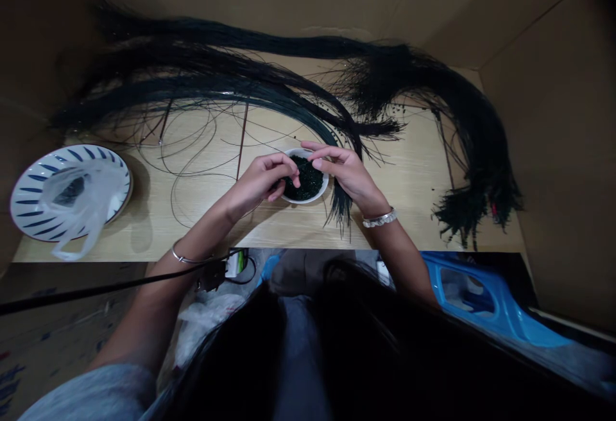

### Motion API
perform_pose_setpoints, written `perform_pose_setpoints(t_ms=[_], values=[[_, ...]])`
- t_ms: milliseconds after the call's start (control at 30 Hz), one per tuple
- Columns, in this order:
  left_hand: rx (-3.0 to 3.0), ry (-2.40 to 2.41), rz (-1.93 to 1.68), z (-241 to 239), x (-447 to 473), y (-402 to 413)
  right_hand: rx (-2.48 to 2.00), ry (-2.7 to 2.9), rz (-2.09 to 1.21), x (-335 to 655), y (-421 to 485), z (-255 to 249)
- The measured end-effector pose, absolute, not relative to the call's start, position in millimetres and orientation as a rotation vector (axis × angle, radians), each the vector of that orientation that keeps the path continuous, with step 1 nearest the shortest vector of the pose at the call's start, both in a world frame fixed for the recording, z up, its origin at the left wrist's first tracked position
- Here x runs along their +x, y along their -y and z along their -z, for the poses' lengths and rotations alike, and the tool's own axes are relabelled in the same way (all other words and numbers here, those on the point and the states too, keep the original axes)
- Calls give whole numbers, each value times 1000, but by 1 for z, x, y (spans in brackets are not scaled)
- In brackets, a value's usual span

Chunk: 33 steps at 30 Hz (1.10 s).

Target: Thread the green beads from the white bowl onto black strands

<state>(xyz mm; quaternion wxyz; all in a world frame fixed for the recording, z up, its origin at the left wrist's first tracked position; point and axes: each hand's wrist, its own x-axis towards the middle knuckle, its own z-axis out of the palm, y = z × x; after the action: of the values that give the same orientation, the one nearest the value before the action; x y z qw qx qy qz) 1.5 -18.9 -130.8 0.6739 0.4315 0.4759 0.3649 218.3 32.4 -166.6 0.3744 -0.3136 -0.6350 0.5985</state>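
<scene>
A small white bowl [304,201] filled with tiny dark green beads [308,180] stands on the wooden table near its front edge. Over the bowl's left side, my left hand [267,180] is closed, thumb and fingers pinched together. My right hand [347,174] reaches over the right rim, thumb and index finger close together and the other fingers stretched out. Whatever is between the fingertips of either hand is too fine to make out. Beside the bowl, under my right hand, the end of a dark strand bundle [341,206] hangs toward the front edge.
Long dark strand bundles [216,87] sweep across the back, and a thick bundle [481,126] curves down the right. Loose thin strands [185,174] loop at left. A striped plate [29,206] holds a clear plastic bag [81,196]. Cardboard walls [553,119] enclose the table [394,203]. A blue plastic stool [505,312] stands below right.
</scene>
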Motion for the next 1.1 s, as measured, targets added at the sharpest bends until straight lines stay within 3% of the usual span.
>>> perform_pose_setpoints(t_ms=[1100], values=[[959,-1072,-819,130,2,18,-754,1534,-1590,217,-34,169]])
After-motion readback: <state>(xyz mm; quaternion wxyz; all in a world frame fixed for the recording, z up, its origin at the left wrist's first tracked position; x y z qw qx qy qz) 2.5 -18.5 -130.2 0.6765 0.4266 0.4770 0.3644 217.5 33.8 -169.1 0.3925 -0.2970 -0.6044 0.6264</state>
